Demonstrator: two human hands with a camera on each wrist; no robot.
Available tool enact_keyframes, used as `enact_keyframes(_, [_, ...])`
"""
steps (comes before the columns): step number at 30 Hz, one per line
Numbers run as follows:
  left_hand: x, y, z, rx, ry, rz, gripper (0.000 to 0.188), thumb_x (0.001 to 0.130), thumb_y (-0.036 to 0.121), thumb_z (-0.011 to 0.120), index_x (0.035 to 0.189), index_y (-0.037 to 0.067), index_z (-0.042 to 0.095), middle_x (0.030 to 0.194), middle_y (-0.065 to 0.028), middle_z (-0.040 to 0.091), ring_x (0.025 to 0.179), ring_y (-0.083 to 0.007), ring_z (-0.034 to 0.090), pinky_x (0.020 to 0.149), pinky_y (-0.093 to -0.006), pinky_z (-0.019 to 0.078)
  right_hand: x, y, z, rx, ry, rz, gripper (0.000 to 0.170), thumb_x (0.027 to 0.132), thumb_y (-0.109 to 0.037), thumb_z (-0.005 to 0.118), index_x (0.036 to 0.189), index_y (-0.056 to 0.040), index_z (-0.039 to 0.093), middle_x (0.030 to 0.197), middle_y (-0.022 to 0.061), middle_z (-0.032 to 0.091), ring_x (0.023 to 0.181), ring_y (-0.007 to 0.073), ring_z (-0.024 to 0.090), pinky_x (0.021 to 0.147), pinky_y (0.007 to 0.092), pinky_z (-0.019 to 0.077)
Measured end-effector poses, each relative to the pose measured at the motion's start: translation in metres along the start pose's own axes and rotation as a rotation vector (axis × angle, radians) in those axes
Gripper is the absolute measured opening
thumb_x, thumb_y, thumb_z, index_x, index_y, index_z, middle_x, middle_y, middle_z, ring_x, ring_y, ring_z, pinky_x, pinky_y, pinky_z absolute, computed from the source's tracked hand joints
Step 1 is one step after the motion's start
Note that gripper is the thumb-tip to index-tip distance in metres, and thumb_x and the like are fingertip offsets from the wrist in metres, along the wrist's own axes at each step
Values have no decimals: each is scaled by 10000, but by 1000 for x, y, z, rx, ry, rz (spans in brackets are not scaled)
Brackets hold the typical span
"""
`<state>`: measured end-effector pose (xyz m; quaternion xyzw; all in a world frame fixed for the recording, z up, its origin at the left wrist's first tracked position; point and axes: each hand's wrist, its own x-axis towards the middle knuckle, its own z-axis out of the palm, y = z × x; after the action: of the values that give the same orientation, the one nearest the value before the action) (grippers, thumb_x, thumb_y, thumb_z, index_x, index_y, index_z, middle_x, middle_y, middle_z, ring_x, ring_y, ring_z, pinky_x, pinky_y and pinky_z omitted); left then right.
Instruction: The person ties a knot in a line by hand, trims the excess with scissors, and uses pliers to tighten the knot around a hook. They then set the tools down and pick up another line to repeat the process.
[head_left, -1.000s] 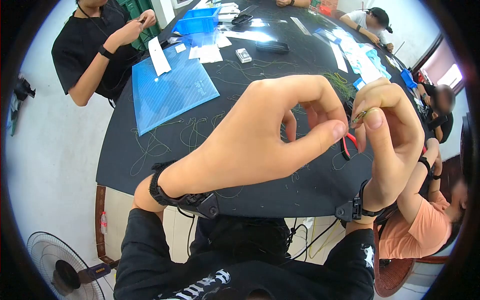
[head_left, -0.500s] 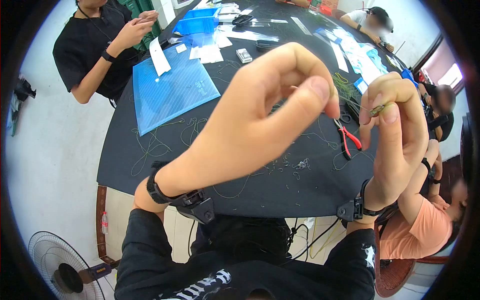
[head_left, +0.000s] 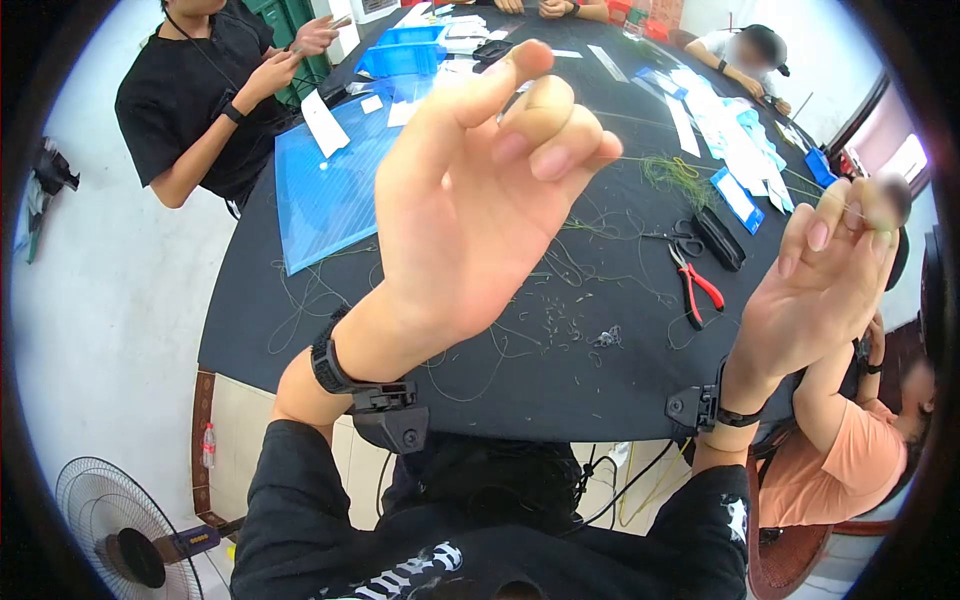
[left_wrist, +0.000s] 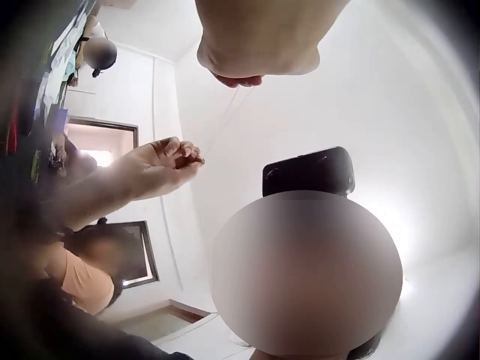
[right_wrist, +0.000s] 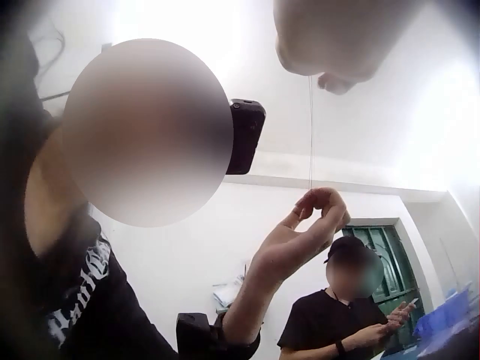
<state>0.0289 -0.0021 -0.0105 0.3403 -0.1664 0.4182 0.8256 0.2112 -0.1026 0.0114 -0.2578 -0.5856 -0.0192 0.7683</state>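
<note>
My left hand [head_left: 475, 215] is raised over the table, palm toward the head camera. Its fingers are curled and grip a thin fishing line [right_wrist: 311, 135]. The line stretches across to my right hand [head_left: 820, 280], held up at the right with thumb and fingertips pinched together. A small fish hook [left_wrist: 201, 160] shows at those fingertips in the left wrist view; in the head view a blurred patch partly covers them. Below the hands lie red-handled pliers [head_left: 690, 285], black scissors [head_left: 686, 240] and a scatter of small hooks and bits [head_left: 565, 325] on the black tabletop.
A tangle of green line [head_left: 680, 178] and a black case [head_left: 720, 240] lie beyond the pliers. A blue folder [head_left: 325, 200] is at the left, with a blue tray [head_left: 405, 50] behind it. Other people sit or stand around the table.
My left hand has moved up and left and turned its palm to the camera. The right hand has shifted right, and the line between them is stretched longer.
</note>
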Motion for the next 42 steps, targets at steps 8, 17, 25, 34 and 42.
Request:
enact_keyframes(8, [3,0,-2,178,93,-82,503,874,221,513,1267,1,289,848,-19,437,619,-76,350,586,-251,355,-5,-1,3,-49,-36,-46,185,948,-165,377,1005,-8,456,897,94,434,624,115,445,384,180,354])
enact_keyframes(17, [4,13,-2,61,199,-226,531,907,183,473,1346,-12,247,1077,-88,458,592,-44,343,515,-196,311,-4,-2,6,0,48,83,219,938,-156,414,1039,20,495,896,72,458,663,107,428,408,181,310])
enact_keyframes(25, [19,63,0,1298,-740,-327,436,915,368,331,718,41,541,608,-33,564,607,-125,549,520,-225,397,-9,36,14,125,98,433,197,925,-179,506,990,2,548,730,0,525,525,35,415,414,168,295])
enact_keyframes(34, [22,15,-9,867,-59,89,474,932,410,232,1130,29,433,1080,-86,618,943,-175,514,928,-316,328,-29,37,36,-12,87,107,108,914,-89,498,984,-8,505,622,13,503,472,37,410,401,170,298])
enact_keyframes(42, [15,22,-13,405,-197,-269,233,931,181,447,1079,13,511,631,88,422,626,-19,366,582,-177,268,-22,28,41,45,-41,271,121,868,-134,578,881,-14,584,677,23,562,507,56,479,426,180,330])
